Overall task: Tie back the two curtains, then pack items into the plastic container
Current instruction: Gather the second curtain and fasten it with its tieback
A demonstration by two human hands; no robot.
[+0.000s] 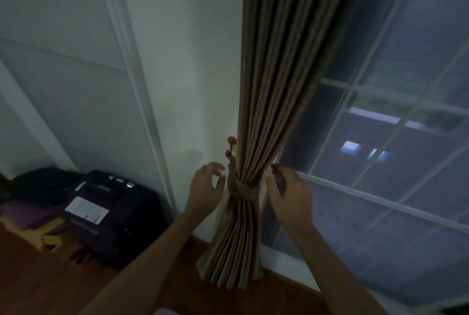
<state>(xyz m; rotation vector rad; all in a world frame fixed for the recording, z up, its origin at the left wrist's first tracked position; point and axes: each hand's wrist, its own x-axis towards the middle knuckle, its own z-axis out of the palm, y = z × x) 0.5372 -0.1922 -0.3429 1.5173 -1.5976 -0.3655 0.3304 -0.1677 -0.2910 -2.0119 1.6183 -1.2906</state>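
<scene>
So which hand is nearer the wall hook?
The left hand, just below the hook; the right hand is across the curtain, by the window.

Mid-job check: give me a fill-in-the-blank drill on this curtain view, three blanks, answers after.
1. The fabric tieback band cinching the brown pleated curtain hangs from a round-knobbed ____ on the white wall.
2. The left hand is on the band's wall side; the right hand is on its ____ side.
3. The dark suitcase with a white label sits on the wooden ____.
Missing words: hook; window; floor.
</scene>
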